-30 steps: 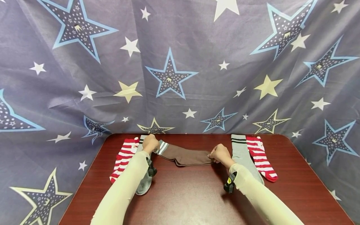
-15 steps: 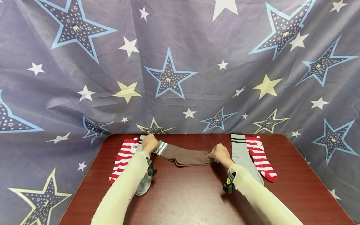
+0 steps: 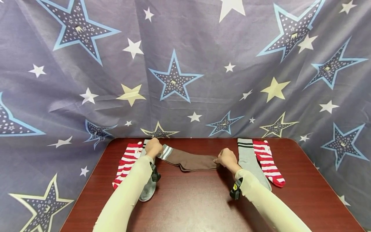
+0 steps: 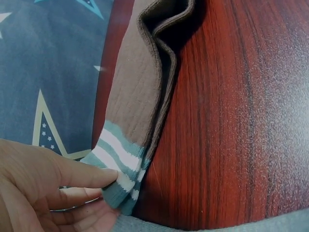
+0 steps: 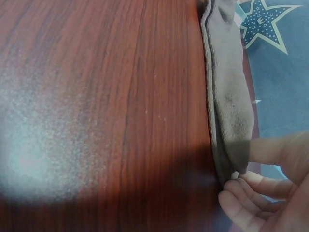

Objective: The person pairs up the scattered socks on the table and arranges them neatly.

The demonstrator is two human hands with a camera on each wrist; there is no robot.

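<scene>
A pair of brown socks (image 3: 194, 160), one lying over the other, stretches sideways between my hands near the back of the table. Their teal cuffs with white stripes (image 4: 118, 154) are on the left. My left hand (image 3: 153, 148) pinches the cuff end, thumb on top and fingers beneath in the left wrist view. At the toe end, my right hand (image 3: 227, 159) pinches the brown fabric between thumb and fingers; the right wrist view shows both layers (image 5: 227, 106) there. Beneath my left forearm lies a grey sock (image 3: 148, 190), partly hidden by the arm.
A red-and-white striped sock (image 3: 127, 162) lies at the left, beside the grey one. To the right are another grey sock (image 3: 250, 161) and another striped sock (image 3: 268, 161). The dark red wooden table (image 3: 191, 206) ends at a star-patterned cloth (image 3: 185, 112) behind.
</scene>
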